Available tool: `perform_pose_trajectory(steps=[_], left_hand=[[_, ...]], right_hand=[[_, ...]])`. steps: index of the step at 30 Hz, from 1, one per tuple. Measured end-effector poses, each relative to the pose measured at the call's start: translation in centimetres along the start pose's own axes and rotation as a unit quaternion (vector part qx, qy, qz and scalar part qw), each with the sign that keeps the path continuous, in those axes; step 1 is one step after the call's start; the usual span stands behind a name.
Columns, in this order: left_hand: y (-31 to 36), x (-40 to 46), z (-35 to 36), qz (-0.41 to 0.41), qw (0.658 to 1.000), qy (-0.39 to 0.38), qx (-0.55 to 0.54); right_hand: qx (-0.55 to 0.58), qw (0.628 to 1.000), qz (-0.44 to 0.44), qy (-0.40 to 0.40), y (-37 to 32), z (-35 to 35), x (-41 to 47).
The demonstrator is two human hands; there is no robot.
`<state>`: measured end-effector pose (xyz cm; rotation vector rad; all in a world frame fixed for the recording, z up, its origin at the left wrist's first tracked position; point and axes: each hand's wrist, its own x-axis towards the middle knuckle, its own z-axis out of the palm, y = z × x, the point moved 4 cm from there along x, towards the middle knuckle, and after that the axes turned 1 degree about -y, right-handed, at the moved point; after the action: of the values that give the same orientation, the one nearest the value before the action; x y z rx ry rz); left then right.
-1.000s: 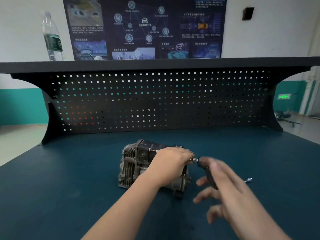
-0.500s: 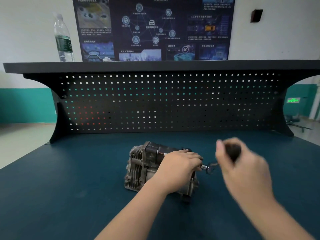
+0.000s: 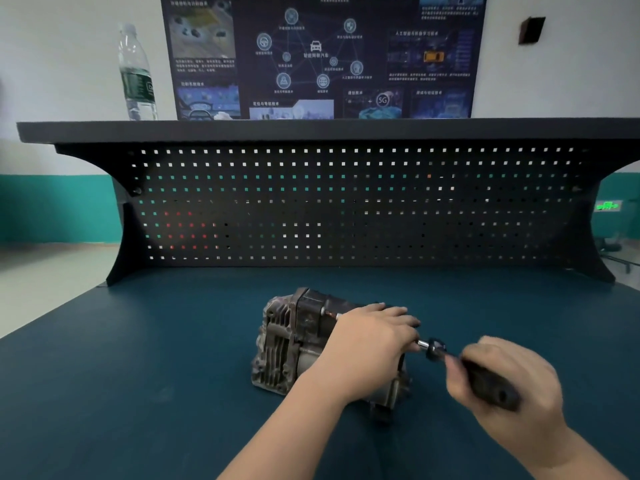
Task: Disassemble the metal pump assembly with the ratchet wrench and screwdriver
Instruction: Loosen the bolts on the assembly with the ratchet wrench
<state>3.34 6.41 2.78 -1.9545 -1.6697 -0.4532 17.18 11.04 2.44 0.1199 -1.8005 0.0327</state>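
Observation:
The grey, ribbed metal pump assembly lies on the dark blue bench mat in the lower middle of the view. My left hand lies over its right half, fingers curved down around the body, hiding that end. My right hand grips the black handle of the ratchet wrench. The wrench head with its silver socket sits against the pump's right end, just past my left fingertips. The handle runs down to the right inside my fist and is blurred.
A black pegboard with a shelf on top closes off the back of the bench. A plastic water bottle stands on the shelf at the left. The bench mat stretches wide on both sides of the pump.
My right hand swung the wrench handle up behind the pump's end, then back down to the right. My left hand stayed on the pump. The camera shifted left, then back.

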Motion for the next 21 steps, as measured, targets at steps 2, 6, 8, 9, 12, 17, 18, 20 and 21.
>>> perform_pose_trajectory(steps=[2, 6, 8, 9, 12, 17, 18, 20, 21], left_hand=[[0.1, -0.2, 0.0, 0.004, 1.0, 0.027, 0.002], [0.1, -0.3, 0.0, -0.003, 0.999, 0.05, -0.007], [0.1, -0.2, -0.1, -0.014, 0.999, 0.042, -0.011], [0.0, -0.1, -0.2, -0.023, 0.999, 0.042, -0.014], [-0.2, 0.1, -0.5, -0.041, 0.998, 0.033, -0.017], [0.1, 0.1, -0.3, -0.018, 1.0, -0.001, 0.012], [0.0, 0.1, -0.1, -0.014, 1.0, -0.001, 0.007], [-0.1, 0.0, 0.1, -0.008, 1.0, -0.01, 0.01], [-0.1, 0.0, 0.1, -0.004, 1.0, -0.014, 0.016]], right_hand=[[0.061, 0.991, 0.121, 0.022, 2.1, 0.2, 1.5], [0.182, 0.871, 0.457, 0.003, 7.7, 1.4, 3.4], [0.16, 0.925, 0.345, -0.002, 6.4, 0.7, 4.0], [0.128, 0.964, 0.232, -0.004, 4.9, 0.2, 4.6], [0.077, 0.997, -0.026, -0.015, 1.2, 0.2, 3.9], [0.106, 0.992, 0.067, 0.032, 2.5, 0.9, 2.4], [0.105, 0.989, 0.093, 0.05, 3.0, 0.8, 2.0], [0.118, 0.976, 0.161, 0.086, 4.6, 0.7, 1.4], [0.14, 0.961, 0.217, 0.101, 5.4, 0.6, 1.3]])
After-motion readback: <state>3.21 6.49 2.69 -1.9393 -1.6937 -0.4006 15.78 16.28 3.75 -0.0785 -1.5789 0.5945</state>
